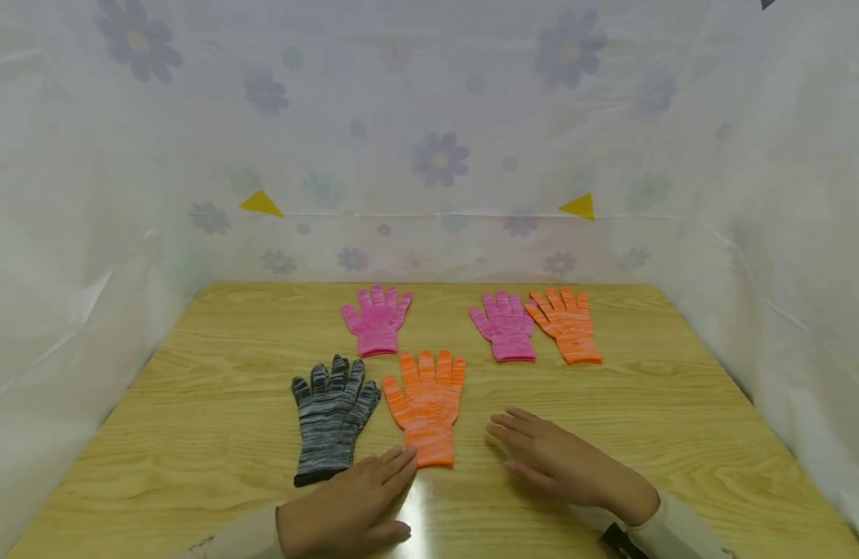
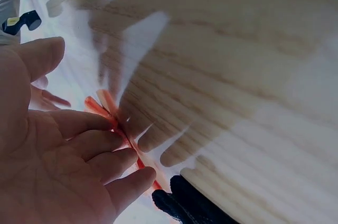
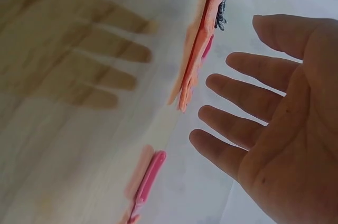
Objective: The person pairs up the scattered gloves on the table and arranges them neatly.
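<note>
On the wooden table, a near orange glove [image 1: 429, 411] lies flat with its fingers pointing away. Just left of it lies a grey-and-black glove [image 1: 333, 419]. My left hand [image 1: 359, 501] is by their cuffs, its fingertips at the orange cuff's lower left corner; whether they touch it I cannot tell. To the right, my right hand [image 1: 558, 462] hovers above bare wood, fingers extended, holding nothing. In the wrist views the left palm [image 2: 58, 166] and the right palm [image 3: 285, 129] both show, fingers spread.
Farther back lie a pink glove [image 1: 377, 320] at centre left, another pink glove [image 1: 505, 326], and a far orange glove [image 1: 566, 326] whose thumb meets that second pink one. Pale flowered sheeting [image 1: 436, 93] encloses the table [image 1: 213, 334] at the back and sides. Yellow triangles [image 1: 578, 206] mark the back sheet.
</note>
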Available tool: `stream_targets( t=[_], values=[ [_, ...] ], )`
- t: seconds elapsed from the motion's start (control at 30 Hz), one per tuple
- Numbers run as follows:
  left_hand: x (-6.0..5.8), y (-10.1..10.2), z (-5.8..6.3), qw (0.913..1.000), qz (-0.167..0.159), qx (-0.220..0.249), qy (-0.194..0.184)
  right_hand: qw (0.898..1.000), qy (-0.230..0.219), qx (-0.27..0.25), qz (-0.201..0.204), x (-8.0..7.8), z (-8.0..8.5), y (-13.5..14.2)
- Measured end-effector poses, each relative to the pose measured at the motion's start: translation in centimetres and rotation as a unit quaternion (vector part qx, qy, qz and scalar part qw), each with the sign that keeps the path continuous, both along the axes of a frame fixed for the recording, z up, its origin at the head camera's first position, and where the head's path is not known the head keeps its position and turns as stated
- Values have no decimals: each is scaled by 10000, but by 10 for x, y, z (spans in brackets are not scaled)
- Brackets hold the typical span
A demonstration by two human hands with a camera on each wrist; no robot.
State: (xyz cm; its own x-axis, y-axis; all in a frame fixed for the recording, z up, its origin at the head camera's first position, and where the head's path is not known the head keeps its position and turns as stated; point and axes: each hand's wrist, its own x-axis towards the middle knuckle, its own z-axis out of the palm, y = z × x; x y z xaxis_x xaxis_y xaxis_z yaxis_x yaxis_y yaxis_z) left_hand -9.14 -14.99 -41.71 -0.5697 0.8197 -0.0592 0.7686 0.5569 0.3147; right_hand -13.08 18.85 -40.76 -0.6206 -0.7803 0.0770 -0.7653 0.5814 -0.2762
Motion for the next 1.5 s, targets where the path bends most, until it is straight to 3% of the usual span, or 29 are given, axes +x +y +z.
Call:
stream_targets(
  t=[0.23, 0.47, 0.6, 0.8, 1.33, 1.5],
  values=[
    [0, 0, -1, 9999, -47, -53, 127, 9998, 48, -63, 164, -10, -1, -11],
    [0, 0, 0, 9996, -67, -54, 258, 9995, -257, -84, 187, -35, 2, -44],
    [0, 0, 1, 9996, -63, -82, 259, 9989, -382, 285, 40, -48, -3, -65],
    [-1, 1, 3, 9997, -91, -96, 214, 9908, -736, 1021, -492, -61, -13, -78],
    [-4, 1, -3, 9987, -127, -239, 431, 9746, -1001, 1618, -1178, -70, -11, -73],
    [-5, 1, -4, 9986, -129, -248, 456, 9794, -1129, 1324, -1022, -73, -7, -76]
  ],
)
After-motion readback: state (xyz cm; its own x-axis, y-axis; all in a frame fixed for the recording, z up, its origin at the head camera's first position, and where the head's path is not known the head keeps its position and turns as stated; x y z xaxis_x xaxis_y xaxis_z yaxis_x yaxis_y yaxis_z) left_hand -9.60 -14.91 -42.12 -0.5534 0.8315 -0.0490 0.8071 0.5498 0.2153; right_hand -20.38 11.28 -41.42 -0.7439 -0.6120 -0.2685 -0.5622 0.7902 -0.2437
